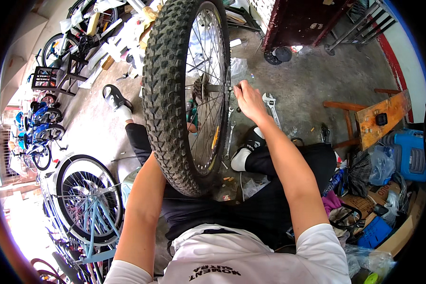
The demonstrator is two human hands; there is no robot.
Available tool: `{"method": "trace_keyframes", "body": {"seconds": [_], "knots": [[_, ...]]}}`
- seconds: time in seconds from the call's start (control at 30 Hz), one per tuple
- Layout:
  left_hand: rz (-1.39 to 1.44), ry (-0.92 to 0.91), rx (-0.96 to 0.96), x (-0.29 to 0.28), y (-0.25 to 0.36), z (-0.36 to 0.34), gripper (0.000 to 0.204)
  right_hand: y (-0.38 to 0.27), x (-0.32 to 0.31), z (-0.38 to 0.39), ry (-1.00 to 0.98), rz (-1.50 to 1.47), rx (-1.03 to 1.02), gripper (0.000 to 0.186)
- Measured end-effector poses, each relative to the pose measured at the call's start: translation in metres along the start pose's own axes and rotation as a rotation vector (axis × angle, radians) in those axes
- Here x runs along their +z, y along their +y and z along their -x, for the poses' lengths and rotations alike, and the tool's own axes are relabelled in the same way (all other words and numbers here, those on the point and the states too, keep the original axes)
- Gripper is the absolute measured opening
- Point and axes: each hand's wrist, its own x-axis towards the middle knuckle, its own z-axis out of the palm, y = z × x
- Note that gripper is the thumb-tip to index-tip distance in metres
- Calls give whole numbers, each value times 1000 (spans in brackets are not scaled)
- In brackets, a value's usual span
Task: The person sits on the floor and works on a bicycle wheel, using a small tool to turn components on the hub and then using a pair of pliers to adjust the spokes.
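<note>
A bicycle wheel with a knobbly black tyre [162, 94] stands upright before me, with a rear sprocket cassette [199, 90] at its hub. My right hand [245, 98] pinches the axle end [229, 88] on the right side. My left hand [191, 127] is mostly hidden behind the tyre; a bit of it shows through the spokes at a green object [192, 112], seemingly a tool in its grip. An adjustable wrench [269, 102] and thinner spanners [230, 137] lie on the floor right of the wheel.
A light blue bicycle [92, 213] and several small bikes [40, 135] line the left. Packing scraps [118, 42] lie at the back. A wooden stool [374, 120], a blue plastic case [408, 156] and bags [381, 168] crowd the right. A dark red door [298, 23] stands behind.
</note>
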Motion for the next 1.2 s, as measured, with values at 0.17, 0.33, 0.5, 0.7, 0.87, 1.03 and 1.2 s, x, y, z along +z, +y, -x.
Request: {"method": "trace_keyframes", "body": {"seconds": [0.17, 0.33, 0.5, 0.7, 0.87, 1.03, 1.2], "knots": [[-27, 3, -23, 1, 4, 0, 51, 16, 9, -6, 46, 91, -201, 20], [-47, 4, -33, 0, 7, 0, 53, 7, 20, -13, -73, -488, 291, 34], [-68, 2, -41, 1, 9, -3, 54, 22, -5, -26, -780, -1297, 825, 40], [-34, 19, -6, -4, 2, -1, 54, 5, -18, 0, -136, 132, -154, 37], [-18, 23, 5, -5, 0, 0, 54, 19, -14, -9, -23, 186, -452, 27], [-4, 25, 12, -3, -3, 3, 55, 22, -4, -8, -81, -1, -213, 27], [-3, 25, 10, -1, -3, 3, 55, 22, -2, -21, -346, -665, 380, 28]]}}
